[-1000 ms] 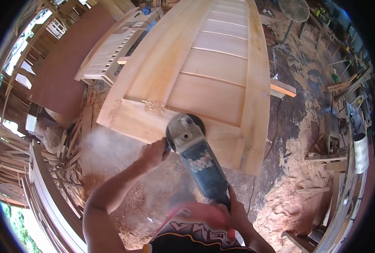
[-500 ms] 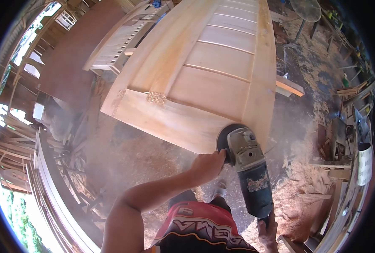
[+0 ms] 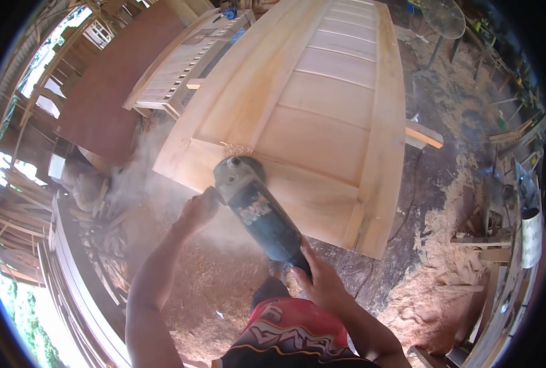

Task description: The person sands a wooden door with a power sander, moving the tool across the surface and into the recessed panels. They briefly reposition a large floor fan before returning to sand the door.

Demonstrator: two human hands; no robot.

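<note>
Closest to me is the worker's red-and-black shirt (image 3: 300,328), with both bare arms reaching forward from it. The right hand (image 3: 323,283) is wrapped around the rear end of a dark power tool (image 3: 267,222) with a pale metal head. The left hand (image 3: 199,211) is clenched on the short grip at the side of that head; most of the grip is hidden by the fingers.

The tool slants away across the near end of a large wooden door (image 3: 322,195), its round disc (image 3: 256,167) over the crosspiece there, left of the middle. From here I cannot tell how flat the disc sits. Curled shavings (image 3: 237,149) lie just beyond it, and pale dust (image 3: 139,175) hangs off the door's left corner.

Sawdust (image 3: 429,288) covers the floor to the right, near a printed cylinder (image 3: 532,236). A beam end (image 3: 425,132) juts out from beneath the door's right edge, while the panels run away in a row. Farther off to the left stand a slatted wooden piece (image 3: 176,72) and a broad reddish-brown sheet (image 3: 116,86).
</note>
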